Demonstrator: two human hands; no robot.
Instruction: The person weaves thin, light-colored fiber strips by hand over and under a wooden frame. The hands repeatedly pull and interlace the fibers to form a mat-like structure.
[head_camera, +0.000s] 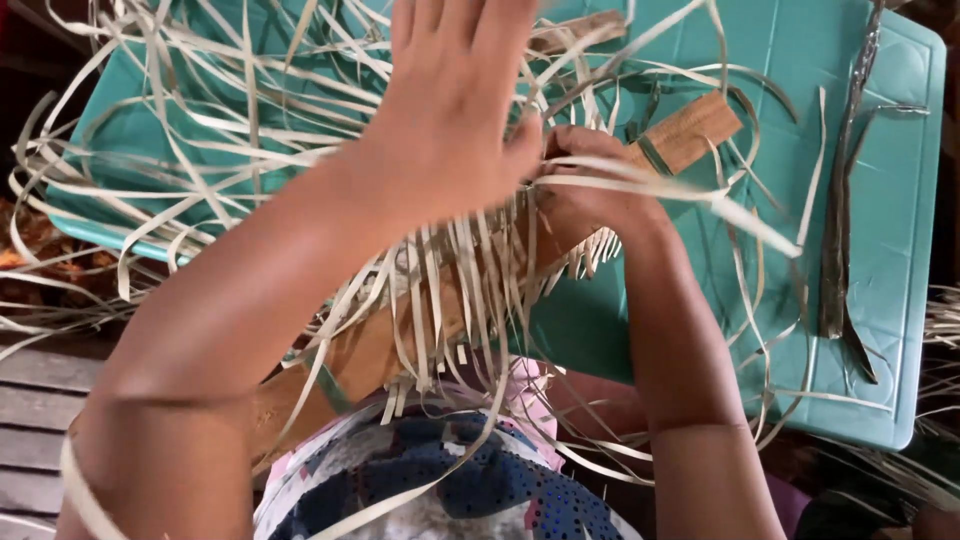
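Observation:
My left hand (450, 100) is raised close to the camera, fingers spread, its thumb side touching pale flat straw strips (440, 290). Those strips are woven across a long wooden board (690, 135) that slants from my lap up to the right. My right hand (585, 185) sits just behind, fingers closed on several strips at the board's woven edge. Loose strip ends hang down over the board toward my patterned clothing (450, 490).
A teal plastic table (900, 250) lies under the board, covered at left with a tangle of loose straw strips (170, 150). A dark dried leaf strip (838, 250) lies along its right side. Wooden floor planks (40, 400) show at lower left.

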